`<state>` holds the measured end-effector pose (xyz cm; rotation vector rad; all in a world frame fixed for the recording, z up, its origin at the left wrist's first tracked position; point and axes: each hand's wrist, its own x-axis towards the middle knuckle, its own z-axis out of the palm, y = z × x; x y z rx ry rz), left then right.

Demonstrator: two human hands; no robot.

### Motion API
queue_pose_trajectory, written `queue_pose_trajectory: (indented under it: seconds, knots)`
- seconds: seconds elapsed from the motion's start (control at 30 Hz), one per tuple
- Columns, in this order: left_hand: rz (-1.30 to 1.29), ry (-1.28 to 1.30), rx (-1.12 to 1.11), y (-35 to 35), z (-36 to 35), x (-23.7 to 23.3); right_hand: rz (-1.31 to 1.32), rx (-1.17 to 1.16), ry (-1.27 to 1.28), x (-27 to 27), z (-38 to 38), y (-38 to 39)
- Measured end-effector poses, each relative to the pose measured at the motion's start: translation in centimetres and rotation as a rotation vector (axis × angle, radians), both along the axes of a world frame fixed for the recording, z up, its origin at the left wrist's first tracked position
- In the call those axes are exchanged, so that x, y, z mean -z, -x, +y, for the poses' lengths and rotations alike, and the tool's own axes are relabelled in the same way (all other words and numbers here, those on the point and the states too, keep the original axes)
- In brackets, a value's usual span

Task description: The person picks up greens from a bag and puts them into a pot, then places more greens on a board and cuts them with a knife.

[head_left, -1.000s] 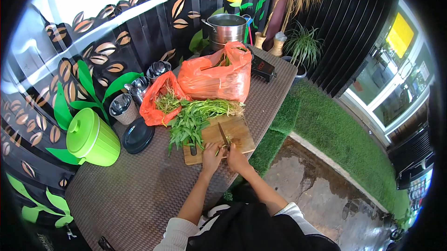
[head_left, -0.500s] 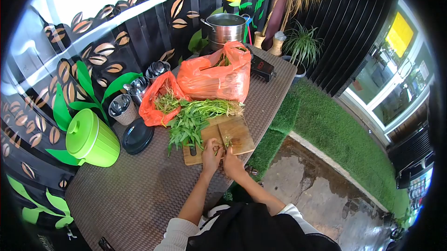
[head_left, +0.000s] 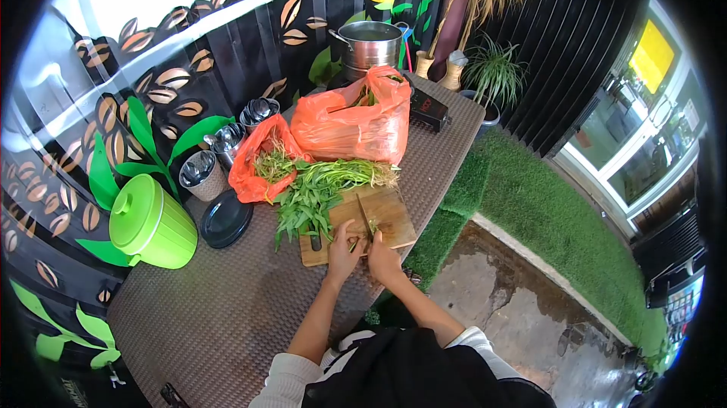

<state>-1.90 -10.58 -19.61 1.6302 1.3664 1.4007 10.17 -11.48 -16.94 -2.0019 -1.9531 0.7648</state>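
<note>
My right hand (head_left: 385,259) is closed around the handle of a knife (head_left: 365,211), whose blade points away from me over the wooden cutting board (head_left: 397,215). Beside it, my left hand (head_left: 344,253) is curled over the board, with a thin green stem (head_left: 354,246) showing at its fingertips. Small chopped bits (head_left: 376,225) lie by the blade. A bunch of leafy greens (head_left: 307,207) rests across the board's far left edge, roots toward the right. Near the board's left end is a black-edged handle slot (head_left: 315,243).
Behind the greens stand a small orange bag (head_left: 246,173) of trimmings and a larger orange bag (head_left: 348,132). Black plates (head_left: 226,220), a green lidded bucket (head_left: 151,222) and cutlery holders (head_left: 203,177) are to the left. A steel pot (head_left: 371,48) stands at the back by a black cooker (head_left: 429,111).
My right hand and the knife have shifted slightly right and away from me, widening the gap to my left hand. The left hand stays almost in place.
</note>
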Motion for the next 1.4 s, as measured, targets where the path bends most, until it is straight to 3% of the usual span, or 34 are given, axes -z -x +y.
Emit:
queue_pose_trajectory:
  seconds: [0.3, 0.53, 0.67, 0.93, 1.07, 1.23, 1.4]
  knots:
    - [-0.048, 0.031, -0.043, -0.2, 1.1, 1.5, 0.001, -0.097, 0.009, -2.4, -0.4, -1.3]
    - [0.094, 0.039, -0.044, -0.5, 0.6, -0.2, 0.009, -0.012, 0.009, -1.5, -1.3, 0.6]
    - [0.149, 0.002, -0.059, -0.5, 0.8, 0.7, 0.025, -0.088, -0.003, -0.1, 0.9, -0.3]
    - [0.143, 0.028, -0.097, -0.7, 0.7, 0.2, -0.007, -0.045, 0.061, -1.0, 0.3, 0.8]
    - [0.117, 0.045, -0.082, -0.6, 0.7, 0.9, 0.038, -0.136, -0.039, -0.3, 0.6, 0.0]
    - [0.175, -0.016, -0.103, -0.6, 0.4, 0.8, -0.015, -0.026, -0.012, 0.0, -0.6, 1.1]
    - [0.170, -0.063, -0.132, -0.7, -0.1, 0.0, -0.022, -0.063, -0.069, 0.4, 1.2, -0.4]
